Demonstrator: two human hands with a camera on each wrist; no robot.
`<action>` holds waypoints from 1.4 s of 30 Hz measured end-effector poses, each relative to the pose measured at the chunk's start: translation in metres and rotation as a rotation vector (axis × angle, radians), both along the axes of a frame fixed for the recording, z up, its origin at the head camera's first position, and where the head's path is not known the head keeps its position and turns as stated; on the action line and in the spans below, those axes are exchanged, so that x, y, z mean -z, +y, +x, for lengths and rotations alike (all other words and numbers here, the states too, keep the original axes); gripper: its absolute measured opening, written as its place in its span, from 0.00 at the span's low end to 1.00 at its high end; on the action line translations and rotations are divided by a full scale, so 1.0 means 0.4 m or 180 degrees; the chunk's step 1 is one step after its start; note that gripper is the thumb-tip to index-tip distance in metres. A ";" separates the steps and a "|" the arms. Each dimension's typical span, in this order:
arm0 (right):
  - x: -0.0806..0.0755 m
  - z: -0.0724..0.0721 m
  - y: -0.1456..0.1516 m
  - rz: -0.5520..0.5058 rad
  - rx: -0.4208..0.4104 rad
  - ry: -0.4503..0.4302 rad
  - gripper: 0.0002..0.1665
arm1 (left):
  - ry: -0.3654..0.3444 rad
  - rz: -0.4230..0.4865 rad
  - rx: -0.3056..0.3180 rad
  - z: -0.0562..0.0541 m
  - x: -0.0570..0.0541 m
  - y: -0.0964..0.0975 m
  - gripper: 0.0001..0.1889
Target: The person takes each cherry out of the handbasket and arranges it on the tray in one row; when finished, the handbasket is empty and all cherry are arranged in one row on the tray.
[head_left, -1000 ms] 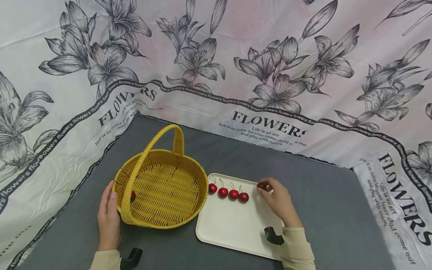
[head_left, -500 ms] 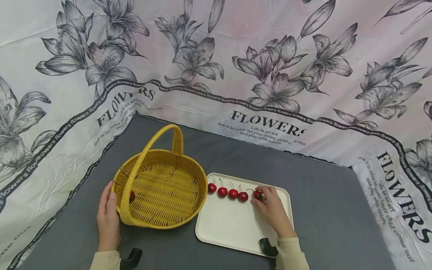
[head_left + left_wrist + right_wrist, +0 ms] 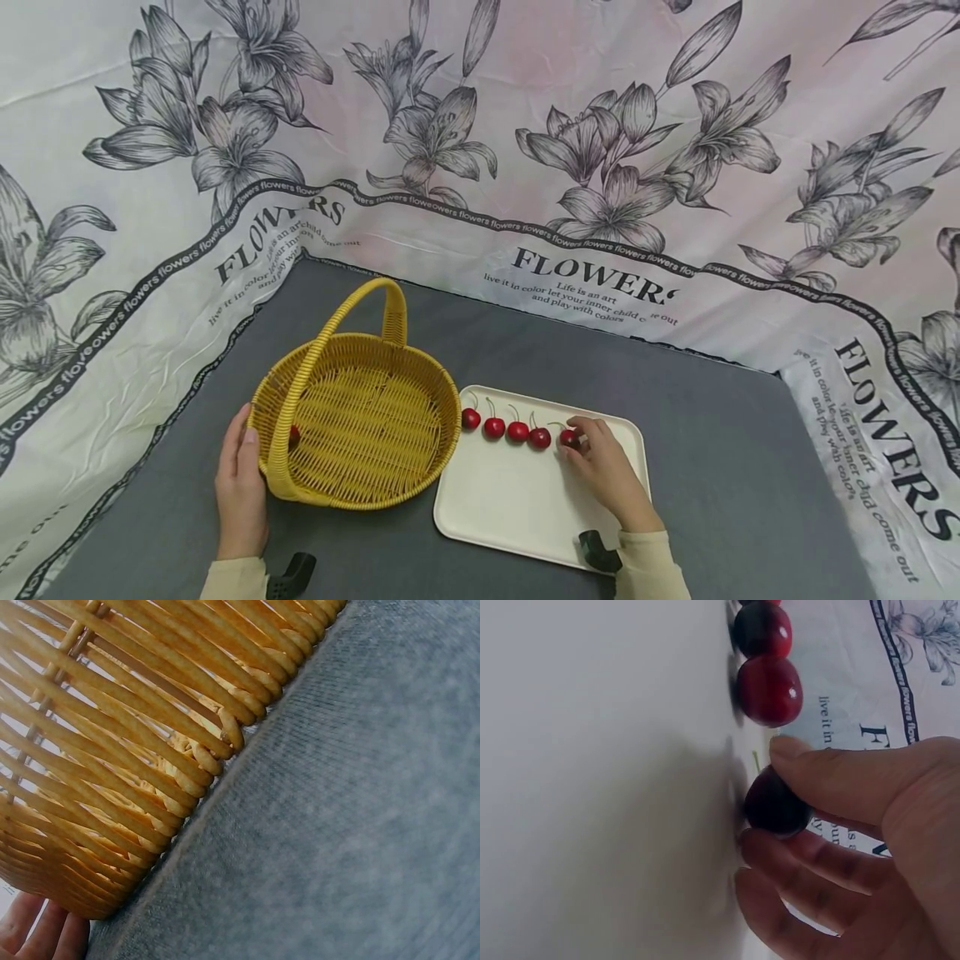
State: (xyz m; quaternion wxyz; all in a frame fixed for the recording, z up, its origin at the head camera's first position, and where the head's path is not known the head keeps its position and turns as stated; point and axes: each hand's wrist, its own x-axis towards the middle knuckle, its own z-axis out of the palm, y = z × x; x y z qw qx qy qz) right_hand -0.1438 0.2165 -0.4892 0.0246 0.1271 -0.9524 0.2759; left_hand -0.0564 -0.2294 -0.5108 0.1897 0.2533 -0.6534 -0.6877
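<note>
My right hand [image 3: 609, 473] pinches a dark red cherry [image 3: 567, 438] between thumb and fingers. In the right wrist view, this cherry [image 3: 777, 802] sits at or just above the cream tray's surface, its green stem partly showing. A row of several red cherries [image 3: 517, 431] with stems runs along the far left of the tray [image 3: 502, 508], left of that hand. My left hand [image 3: 242, 492] rests with fairly straight fingers against the left outer side of a yellow wicker basket [image 3: 367, 425]. Partly behind the basket's handle, a red cherry [image 3: 294, 436] shows inside.
The basket's tall handle [image 3: 318, 350] arches over its left part, and its right rim meets the tray's left edge. Grey cloth [image 3: 720, 467] covers the table. A flower-printed curtain [image 3: 450, 225] borders the back and sides. Each wrist carries a black mount [image 3: 292, 575].
My right hand has brought its cherry from the tray's far edge leftward and nearer, towards the end of the row. The left hand and basket stay in place.
</note>
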 end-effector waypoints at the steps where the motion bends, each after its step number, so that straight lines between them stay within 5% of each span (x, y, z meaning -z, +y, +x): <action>1: 0.001 -0.001 -0.001 -0.0009 0.0007 -0.0032 0.23 | 0.0005 0.0006 -0.0003 0.001 0.000 0.000 0.26; 9: -0.010 -0.008 -0.003 0.0005 -0.0022 -0.0192 0.28 | -0.0022 0.0016 0.0014 0.002 -0.004 -0.003 0.26; 16: -0.127 0.007 -0.027 0.0239 -0.0325 0.0073 0.30 | -0.0034 0.0015 0.0046 0.003 -0.003 -0.006 0.26; 21: -0.226 0.020 -0.150 0.0265 -0.0905 0.0333 0.22 | -0.0041 0.0001 0.0029 0.003 -0.006 -0.006 0.26; 26: -0.271 0.007 -0.336 0.0542 -0.1919 0.0436 0.15 | -0.0031 -0.0002 0.0059 0.003 -0.005 -0.005 0.26; 33: -0.268 -0.059 -0.632 0.0935 -0.2962 0.0110 0.13 | -0.0123 0.0007 0.0099 0.009 0.003 -0.010 0.27; 39: -0.221 -0.076 -0.801 0.1482 -0.3264 -0.0186 0.18 | -0.0106 -0.0030 0.0176 0.002 0.009 -0.006 0.27; 42: -0.193 -0.062 -0.854 0.1718 -0.3247 -0.0315 0.11 | -0.0073 -0.0098 0.0117 0.004 0.005 -0.012 0.27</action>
